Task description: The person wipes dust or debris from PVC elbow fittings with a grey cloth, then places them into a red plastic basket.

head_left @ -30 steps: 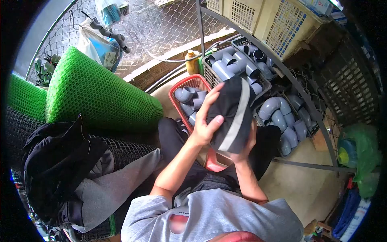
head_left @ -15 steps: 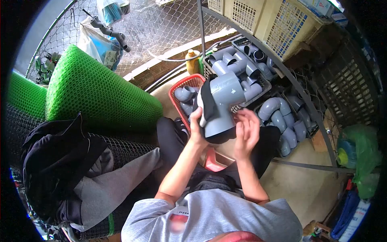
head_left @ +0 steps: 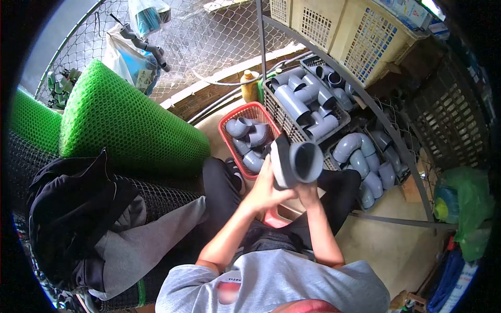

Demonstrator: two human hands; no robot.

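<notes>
A grey plastic pipe tee [head_left: 313, 166] is held up over my lap, one round mouth facing up towards me. My left hand [head_left: 269, 192] is closed round its left side, with a black and white cloth [head_left: 280, 163] pressed against the fitting. From below and the right, my right hand [head_left: 307, 194] grips the same tee; most of its fingers are hidden behind it. Under my hands, part of a pink plastic object [head_left: 275, 218] shows between my legs.
A red basket [head_left: 225, 136] with grey elbows stands ahead. Beside it a black crate [head_left: 284, 119] holds grey tees, and more elbows [head_left: 360, 164] lie to the right. Green mesh rolls [head_left: 130, 115] and a dark jacket [head_left: 78, 203] are left. A metal frame bar [head_left: 389, 121] crosses the right.
The tee has come down and turned, so that an open mouth now faces me. My right hand, which was apart with spread fingers, has closed on it from below.
</notes>
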